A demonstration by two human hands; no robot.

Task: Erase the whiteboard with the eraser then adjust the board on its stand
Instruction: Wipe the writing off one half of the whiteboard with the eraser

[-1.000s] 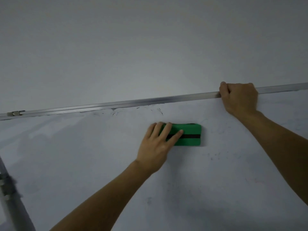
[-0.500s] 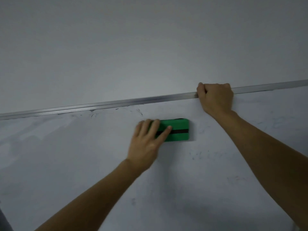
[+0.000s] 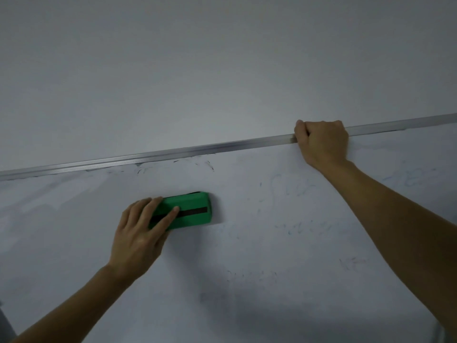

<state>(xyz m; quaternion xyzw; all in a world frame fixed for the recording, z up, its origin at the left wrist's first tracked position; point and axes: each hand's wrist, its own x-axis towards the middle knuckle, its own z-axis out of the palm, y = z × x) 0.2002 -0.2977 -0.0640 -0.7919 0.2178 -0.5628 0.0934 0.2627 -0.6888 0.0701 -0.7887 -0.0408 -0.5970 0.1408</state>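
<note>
Pressing against the smooth whiteboard (image 3: 272, 256), a green rectangular eraser (image 3: 191, 206) with a dark stripe is held flat under the straight fingers of the left hand (image 3: 138, 233); the ribbed aluminium top rail (image 3: 173, 154) is gripped by the curled right hand (image 3: 321, 144). Faint marker smudges (image 3: 304, 226) are seen rightward of the eraser, and plain wall (image 3: 222, 70) above the rail

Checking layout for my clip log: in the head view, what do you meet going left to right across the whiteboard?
Left hand → green block eraser with black stripe → faint blue marker traces → right hand gripping the silver metal top rail.
</note>
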